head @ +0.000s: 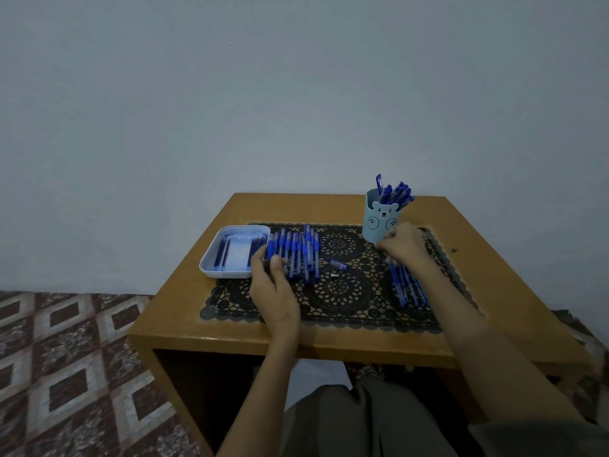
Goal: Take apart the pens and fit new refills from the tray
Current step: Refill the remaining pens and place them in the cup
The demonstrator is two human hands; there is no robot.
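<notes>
A pale blue tray (211, 265) at the table's left holds several dark refills (221, 252). Beside it a row of blue pens (298, 255) lies on the lace mat (342, 291). My left hand (275, 285) is at the row's left end, thumb and fingers curled round a pen barrel (267, 260). My right hand (403, 245) is on the right, fingers curled down on the top end of a second pile of pens (407, 286); it seems to pinch one. A loose blue cap (337, 263) and a small tip piece (334, 275) lie between my hands.
A light blue bear cup (379, 222) full of pens stands just behind my right hand. The small wooden table (494, 258) stands against a plain wall, with patterned floor to the left. My knees are under its front edge.
</notes>
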